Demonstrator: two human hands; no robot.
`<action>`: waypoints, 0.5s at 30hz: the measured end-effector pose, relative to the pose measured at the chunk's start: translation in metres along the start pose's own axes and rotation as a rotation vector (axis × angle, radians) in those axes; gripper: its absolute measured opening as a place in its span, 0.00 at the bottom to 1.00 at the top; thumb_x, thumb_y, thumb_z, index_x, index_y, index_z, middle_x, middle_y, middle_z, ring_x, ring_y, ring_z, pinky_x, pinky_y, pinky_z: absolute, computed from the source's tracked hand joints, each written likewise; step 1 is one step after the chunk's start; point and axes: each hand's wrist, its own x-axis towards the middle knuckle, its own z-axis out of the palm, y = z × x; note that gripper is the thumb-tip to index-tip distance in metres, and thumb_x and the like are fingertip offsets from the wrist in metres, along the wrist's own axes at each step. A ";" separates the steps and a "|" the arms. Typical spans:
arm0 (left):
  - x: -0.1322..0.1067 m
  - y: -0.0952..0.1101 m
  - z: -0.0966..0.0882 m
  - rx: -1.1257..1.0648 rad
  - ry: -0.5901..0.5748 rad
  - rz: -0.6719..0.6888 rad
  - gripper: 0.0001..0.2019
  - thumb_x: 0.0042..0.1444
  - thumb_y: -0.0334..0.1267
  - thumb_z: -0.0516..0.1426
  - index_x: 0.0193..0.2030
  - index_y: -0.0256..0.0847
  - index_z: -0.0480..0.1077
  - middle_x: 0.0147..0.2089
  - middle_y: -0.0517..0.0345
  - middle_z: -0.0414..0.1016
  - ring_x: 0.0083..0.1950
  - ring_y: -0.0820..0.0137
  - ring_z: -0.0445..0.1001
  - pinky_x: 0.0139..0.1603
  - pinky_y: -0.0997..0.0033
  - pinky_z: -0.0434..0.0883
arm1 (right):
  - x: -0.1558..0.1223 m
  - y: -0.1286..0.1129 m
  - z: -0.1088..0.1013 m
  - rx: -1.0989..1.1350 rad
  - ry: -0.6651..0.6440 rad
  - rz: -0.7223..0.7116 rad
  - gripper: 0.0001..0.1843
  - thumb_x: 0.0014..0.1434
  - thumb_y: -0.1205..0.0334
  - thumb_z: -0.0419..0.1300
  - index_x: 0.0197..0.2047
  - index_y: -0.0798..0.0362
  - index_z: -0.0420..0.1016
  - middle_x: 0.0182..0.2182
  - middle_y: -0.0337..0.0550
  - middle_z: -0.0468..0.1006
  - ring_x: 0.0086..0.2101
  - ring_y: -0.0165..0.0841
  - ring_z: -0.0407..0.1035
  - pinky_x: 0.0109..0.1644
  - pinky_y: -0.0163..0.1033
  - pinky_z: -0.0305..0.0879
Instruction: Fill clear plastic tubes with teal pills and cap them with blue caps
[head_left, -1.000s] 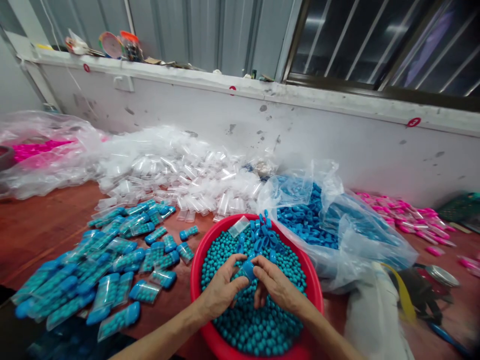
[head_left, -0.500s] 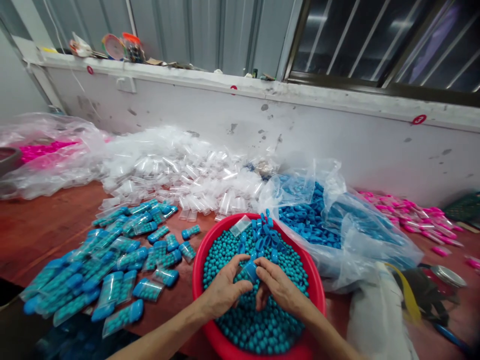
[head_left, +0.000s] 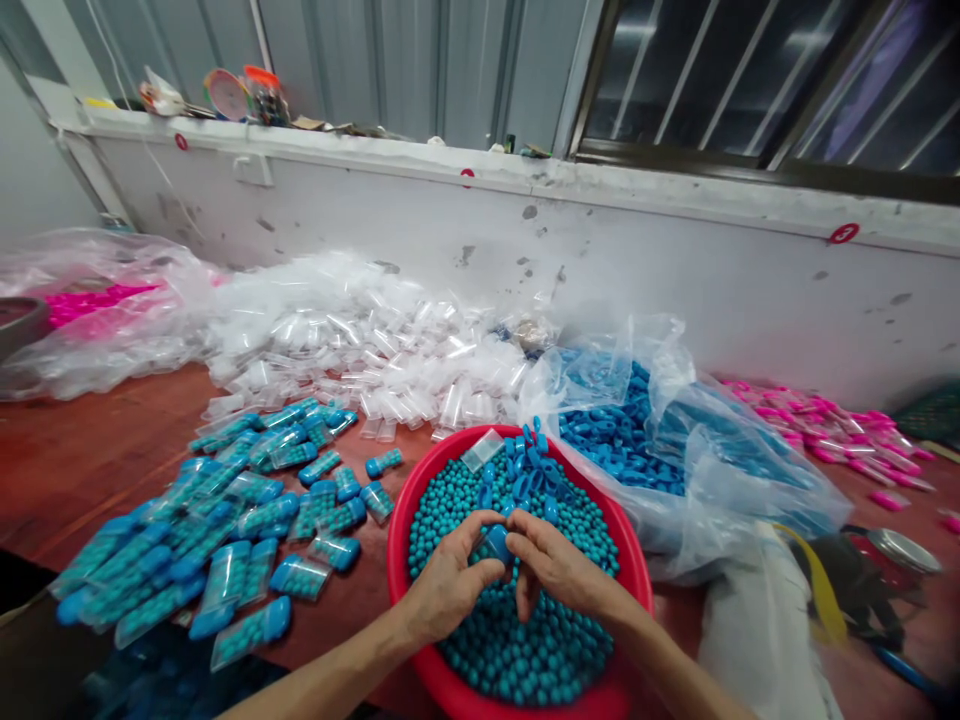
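Observation:
Over the red basin [head_left: 400,520], my left hand [head_left: 446,580] is closed on a small clear plastic tube, mostly hidden by my fingers. The fingers of my right hand [head_left: 562,565] press against the blue cap [head_left: 498,542] at the tube's end. Teal beads [head_left: 517,650] fill the basin below both hands. Several loose blue caps [head_left: 534,470] and an unfilled clear tube [head_left: 482,450] lie on the beads at the far side. Left of the basin spreads a pile of bead-filled tubes with blue caps [head_left: 225,500].
Clear tubes [head_left: 360,330] are heaped along the wall. A plastic bag of blue caps [head_left: 630,430] stands behind the basin to the right. Pink pieces [head_left: 825,425] lie further right, near a white sack [head_left: 757,630]. Another bag [head_left: 112,300] holds pink parts at far left.
The blue cap between my hands has tilted slightly and my fingers have shifted a little around it. The whole view has moved slightly; the piles look the same.

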 end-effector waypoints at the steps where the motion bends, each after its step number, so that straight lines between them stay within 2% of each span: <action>1: 0.000 -0.001 0.000 -0.002 -0.007 0.003 0.17 0.47 0.30 0.51 0.46 0.43 0.62 0.28 0.65 0.65 0.30 0.73 0.64 0.34 0.74 0.63 | 0.000 0.001 0.002 -0.002 0.013 -0.002 0.11 0.61 0.52 0.42 0.35 0.51 0.53 0.23 0.30 0.66 0.15 0.25 0.67 0.15 0.26 0.54; 5: 0.001 -0.006 0.000 0.105 0.054 0.071 0.14 0.46 0.29 0.51 0.42 0.41 0.63 0.27 0.65 0.63 0.31 0.73 0.63 0.35 0.75 0.61 | -0.002 0.001 0.011 -0.224 0.179 -0.041 0.11 0.63 0.54 0.40 0.36 0.51 0.57 0.22 0.31 0.66 0.14 0.23 0.64 0.16 0.27 0.54; 8: 0.004 -0.010 -0.002 0.135 0.097 0.056 0.13 0.48 0.32 0.51 0.43 0.42 0.63 0.26 0.66 0.60 0.29 0.74 0.61 0.32 0.75 0.60 | -0.005 -0.005 0.014 -0.380 0.242 -0.060 0.14 0.63 0.57 0.39 0.42 0.52 0.62 0.22 0.36 0.71 0.21 0.28 0.68 0.26 0.32 0.62; 10: 0.006 -0.012 -0.004 0.080 0.103 0.007 0.14 0.50 0.35 0.50 0.45 0.42 0.60 0.26 0.67 0.59 0.27 0.74 0.60 0.30 0.75 0.61 | -0.007 -0.009 0.016 -0.449 0.263 -0.077 0.18 0.62 0.57 0.43 0.52 0.53 0.60 0.35 0.44 0.75 0.35 0.34 0.70 0.39 0.37 0.64; 11: 0.008 -0.013 -0.005 0.045 0.104 -0.011 0.14 0.51 0.36 0.49 0.46 0.42 0.59 0.27 0.66 0.60 0.27 0.74 0.61 0.29 0.75 0.61 | -0.007 -0.011 0.017 -0.484 0.268 -0.078 0.23 0.60 0.56 0.47 0.57 0.54 0.55 0.43 0.48 0.72 0.42 0.37 0.68 0.45 0.40 0.61; 13: 0.010 -0.014 -0.005 -0.007 0.110 -0.021 0.14 0.52 0.36 0.49 0.47 0.40 0.58 0.30 0.65 0.63 0.29 0.74 0.61 0.30 0.75 0.61 | -0.008 -0.012 0.022 -0.559 0.276 -0.058 0.37 0.53 0.56 0.56 0.62 0.57 0.46 0.56 0.53 0.60 0.53 0.41 0.58 0.53 0.44 0.55; 15: 0.010 -0.014 -0.005 -0.029 0.119 -0.003 0.13 0.52 0.34 0.49 0.46 0.40 0.57 0.31 0.64 0.63 0.30 0.75 0.62 0.33 0.75 0.61 | -0.008 -0.010 0.028 -0.631 0.289 -0.043 0.44 0.49 0.56 0.59 0.63 0.60 0.43 0.59 0.56 0.54 0.55 0.43 0.54 0.55 0.45 0.54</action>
